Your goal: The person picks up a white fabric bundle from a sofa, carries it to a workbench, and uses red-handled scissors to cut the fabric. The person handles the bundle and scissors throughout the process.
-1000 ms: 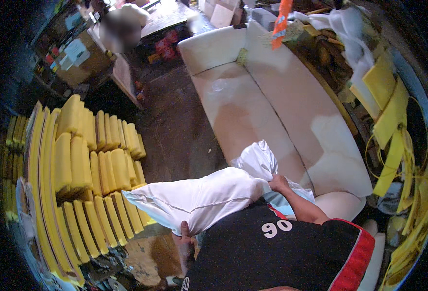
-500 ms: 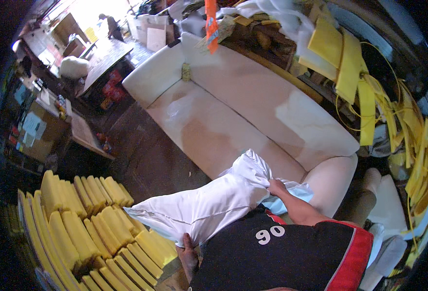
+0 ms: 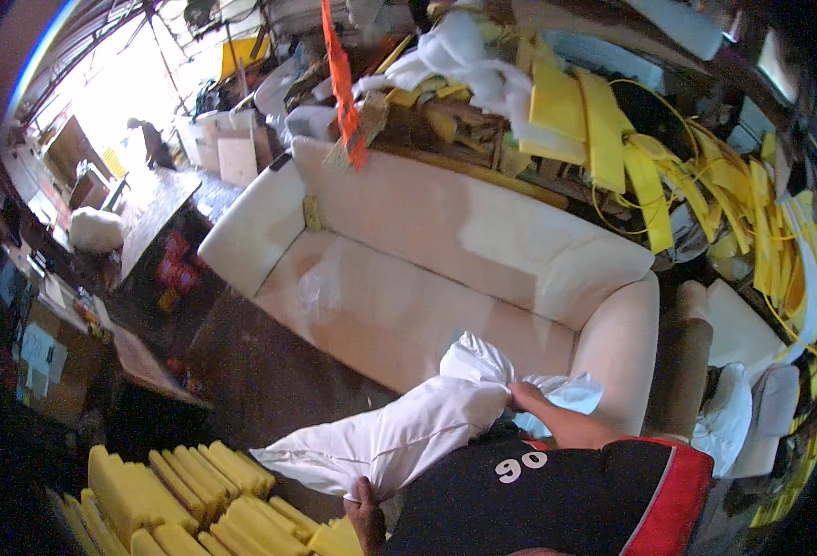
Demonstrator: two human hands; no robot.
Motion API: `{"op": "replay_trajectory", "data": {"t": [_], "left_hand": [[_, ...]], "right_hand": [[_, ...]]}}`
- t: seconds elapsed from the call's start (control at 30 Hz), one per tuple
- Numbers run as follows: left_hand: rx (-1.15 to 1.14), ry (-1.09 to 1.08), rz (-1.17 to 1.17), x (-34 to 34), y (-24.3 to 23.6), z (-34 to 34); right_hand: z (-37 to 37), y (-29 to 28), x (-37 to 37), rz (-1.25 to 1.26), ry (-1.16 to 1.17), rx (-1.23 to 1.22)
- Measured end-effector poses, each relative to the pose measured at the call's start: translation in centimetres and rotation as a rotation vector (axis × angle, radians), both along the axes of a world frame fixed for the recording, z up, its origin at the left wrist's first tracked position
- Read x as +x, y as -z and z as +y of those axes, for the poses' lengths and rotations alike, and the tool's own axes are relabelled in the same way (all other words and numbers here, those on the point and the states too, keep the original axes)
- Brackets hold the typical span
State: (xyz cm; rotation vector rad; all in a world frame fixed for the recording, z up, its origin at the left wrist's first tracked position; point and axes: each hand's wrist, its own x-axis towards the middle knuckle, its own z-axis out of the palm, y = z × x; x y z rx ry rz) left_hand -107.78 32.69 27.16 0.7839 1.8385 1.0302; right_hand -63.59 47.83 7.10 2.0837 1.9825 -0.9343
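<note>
A long white fabric pillow or stuffed cover (image 3: pixel 381 431) lies slantwise across the front of my body, one end bunched and twisted, with a pale blue piece showing beside it. My left hand (image 3: pixel 366 510) is closed on its lower edge at the left, thumb over the cloth. My right hand (image 3: pixel 525 397) grips the gathered cloth toward the right end. Just beyond the cloth stands a cream upholstered sofa (image 3: pixel 427 204) without loose cushions, its seat stained or unevenly coloured.
Stacked yellow foam slabs (image 3: pixel 177 482) are at lower left, a cluttered workbench (image 3: pixel 131 352) at left. Hanging foam strips (image 3: pixel 603 130) and rolls crowd behind and right of the sofa. An orange strip (image 3: pixel 345 102) hangs above. A distant person (image 3: pixel 154 144) is by a table (image 3: pixel 163 208).
The view has tilted up and swung, bringing the bright opening and distant person into sight and moving the foam stacks lower in frame. Both hands still hold the white cloth.
</note>
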Motion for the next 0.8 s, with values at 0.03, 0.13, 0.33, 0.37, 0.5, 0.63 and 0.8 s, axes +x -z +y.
{"op": "replay_trajectory", "data": {"t": [0.03,0.13,0.33,0.37,0.5,0.63,0.8], "left_hand": [[0.053,0.142,0.061,-2.0,4.4,-0.1],[-0.03,0.024,0.036,-5.3,2.6,4.0],[0.117,0.048,-0.191,-8.5,5.1,5.2],[0.194,0.037,-0.113,-8.4,5.1,5.6],[-0.073,0.093,-0.175,-13.0,12.1,6.2],[0.032,-0.086,-0.075,-16.2,13.4,6.1],[0.059,-0.188,-0.046,-17.3,13.4,5.9]], "right_hand": [[-1.3,-0.3,0.3,-0.07,0.046,0.015],[0.1,-4.1,-3.7,-0.063,0.091,-0.041],[-4.3,-6.1,-7.6,-0.006,0.139,-0.022],[-4.2,-6.1,-7.9,0.001,0.161,-0.018],[-3.6,-5.2,-8.7,-0.022,0.138,0.028],[-2.1,-5.1,-10.6,-0.016,0.097,0.002],[-2.2,-4.5,-11.4,0.012,0.073,0.006]]}}
